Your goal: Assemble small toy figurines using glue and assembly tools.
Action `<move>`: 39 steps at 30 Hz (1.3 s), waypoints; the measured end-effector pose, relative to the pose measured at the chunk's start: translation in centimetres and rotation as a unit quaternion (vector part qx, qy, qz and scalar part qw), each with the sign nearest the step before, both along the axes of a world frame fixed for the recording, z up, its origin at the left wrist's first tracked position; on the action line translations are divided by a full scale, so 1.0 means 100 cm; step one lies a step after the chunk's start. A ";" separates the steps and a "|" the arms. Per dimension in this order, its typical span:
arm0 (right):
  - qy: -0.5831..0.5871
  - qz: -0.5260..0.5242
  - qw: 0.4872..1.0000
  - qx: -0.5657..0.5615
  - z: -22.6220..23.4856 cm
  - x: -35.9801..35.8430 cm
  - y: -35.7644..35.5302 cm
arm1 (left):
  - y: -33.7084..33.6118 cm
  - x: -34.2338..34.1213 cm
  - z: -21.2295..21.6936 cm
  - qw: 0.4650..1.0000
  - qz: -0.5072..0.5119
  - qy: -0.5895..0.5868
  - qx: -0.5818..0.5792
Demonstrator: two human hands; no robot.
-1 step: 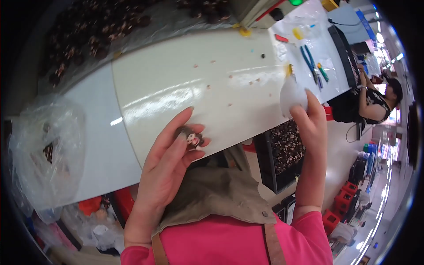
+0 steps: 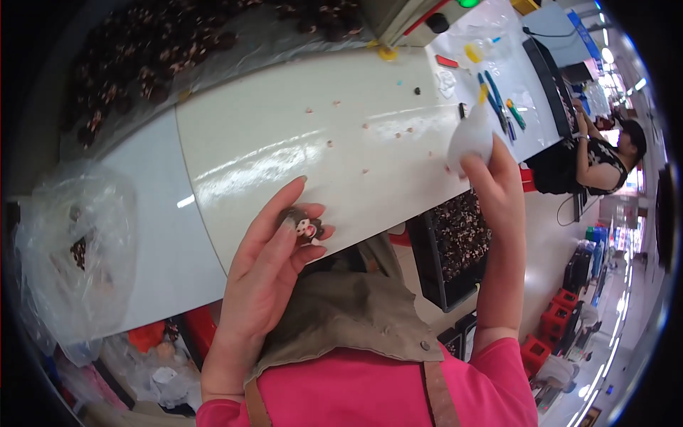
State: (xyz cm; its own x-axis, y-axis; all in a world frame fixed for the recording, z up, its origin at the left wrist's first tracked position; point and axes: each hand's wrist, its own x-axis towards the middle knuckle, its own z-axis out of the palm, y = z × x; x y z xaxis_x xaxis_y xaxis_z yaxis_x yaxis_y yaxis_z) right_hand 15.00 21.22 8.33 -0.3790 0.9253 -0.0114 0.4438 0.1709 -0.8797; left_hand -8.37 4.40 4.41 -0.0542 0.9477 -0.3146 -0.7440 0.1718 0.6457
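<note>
Left hand (image 2: pixel 269 257) cupped around figurine (image 2: pixel 307 228) | right hand (image 2: pixel 496 179) wrapped around bottle (image 2: pixel 471 136)

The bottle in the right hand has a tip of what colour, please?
The tip is yellow, seen in the head view.

A crumpled clear plastic bag (image 2: pixel 107 238) lies at the left end of the table (image 2: pixel 256 117). Toward the right — blue-handled pliers (image 2: pixel 496 99) beside a green-handled tool (image 2: pixel 517 116). Beyond sits a co-worker (image 2: pixel 602 164) in black patterned clothing — red stools (image 2: pixel 553 320) stand lower right.
</note>
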 end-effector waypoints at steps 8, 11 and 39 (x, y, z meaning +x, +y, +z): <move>-0.157 -0.051 0.979 0.120 -0.011 -0.007 0.085 | 0.009 0.010 0.005 1.000 0.017 -0.013 0.010; -0.149 -0.050 0.978 0.136 -0.029 -0.002 0.098 | 0.013 0.012 0.003 1.000 0.011 -0.008 0.015; -0.180 0.238 0.907 0.296 -0.038 -0.053 -0.016 | 0.020 0.003 -0.001 0.999 0.024 0.018 -0.019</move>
